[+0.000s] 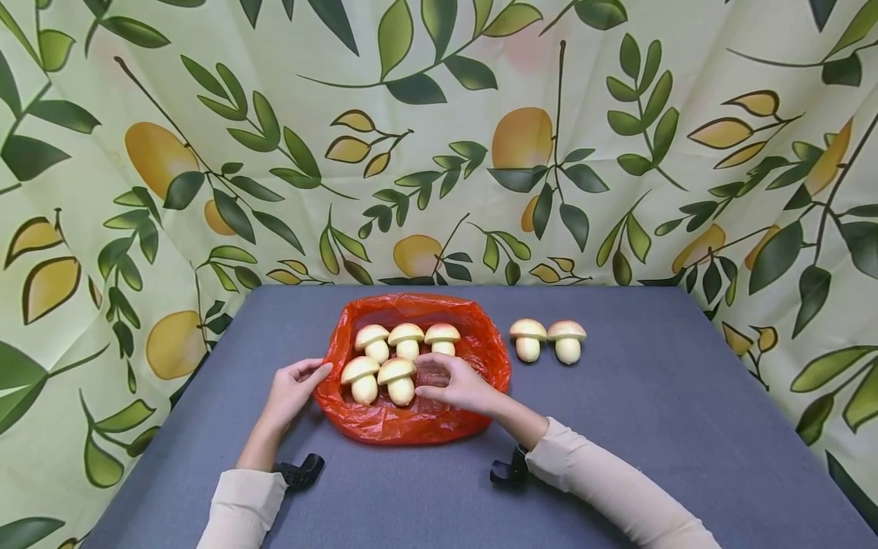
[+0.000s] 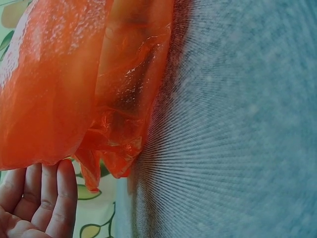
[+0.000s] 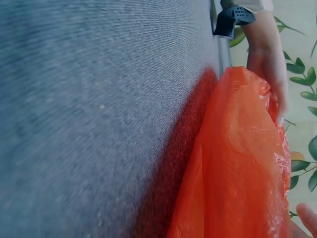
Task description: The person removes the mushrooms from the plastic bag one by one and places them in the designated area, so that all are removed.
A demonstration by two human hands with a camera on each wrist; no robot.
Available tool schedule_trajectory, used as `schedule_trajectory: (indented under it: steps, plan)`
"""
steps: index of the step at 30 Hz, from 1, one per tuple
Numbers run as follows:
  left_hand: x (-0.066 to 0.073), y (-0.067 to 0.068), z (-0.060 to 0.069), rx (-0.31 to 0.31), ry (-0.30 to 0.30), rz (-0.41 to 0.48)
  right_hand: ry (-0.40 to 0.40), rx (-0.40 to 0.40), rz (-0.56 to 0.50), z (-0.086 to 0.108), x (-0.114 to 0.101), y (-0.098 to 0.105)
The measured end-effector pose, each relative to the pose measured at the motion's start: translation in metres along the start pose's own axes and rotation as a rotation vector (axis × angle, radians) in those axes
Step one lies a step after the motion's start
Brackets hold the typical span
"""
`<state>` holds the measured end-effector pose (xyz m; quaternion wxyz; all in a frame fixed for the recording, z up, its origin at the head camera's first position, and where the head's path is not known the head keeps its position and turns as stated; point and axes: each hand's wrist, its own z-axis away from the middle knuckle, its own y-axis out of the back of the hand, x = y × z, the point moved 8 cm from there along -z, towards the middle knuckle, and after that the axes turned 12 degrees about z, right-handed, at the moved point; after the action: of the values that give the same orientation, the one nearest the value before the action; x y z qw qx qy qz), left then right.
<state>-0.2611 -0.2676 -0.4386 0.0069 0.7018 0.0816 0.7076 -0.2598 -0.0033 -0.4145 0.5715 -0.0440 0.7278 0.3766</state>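
A red plastic bag (image 1: 405, 435) lies on the table with its mouth spread wide and its rim rolled. Several toy mushrooms (image 1: 363, 390) with cream stems and yellowish, pink-tinged caps rest inside in two rows. My left hand (image 1: 291, 390) pinches the bag's left rim between thumb and fingers; in the left wrist view its fingertips disappear behind the plastic. Over the bag's inside, my right hand (image 1: 456, 383) has thumb and fingers parted, their tips beside the right edge of the front-row mushroom (image 1: 398, 381). The right wrist view mostly shows the bag's outer wall (image 3: 242, 163).
Two more mushrooms, one nearer the bag (image 1: 528, 340) and one farther right (image 1: 567, 341), lie on the grey table (image 1: 638, 427). A leaf-and-fruit patterned cloth (image 1: 439, 152) hangs behind and at both sides. Black wrist cameras (image 1: 302, 473) sit at both wrists.
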Motion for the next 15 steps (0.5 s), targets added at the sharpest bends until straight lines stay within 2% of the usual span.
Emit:
schedule_trajectory:
  steps: [4, 15]
  plan:
    - [0.000, 0.001, 0.000, 0.009, 0.011, 0.012, -0.029, 0.042, -0.007, -0.007, 0.003, -0.004]
    - [0.000, 0.000, 0.000, 0.005, 0.017, 0.004, 0.000, 0.118, 0.152, -0.024, 0.000, -0.010]
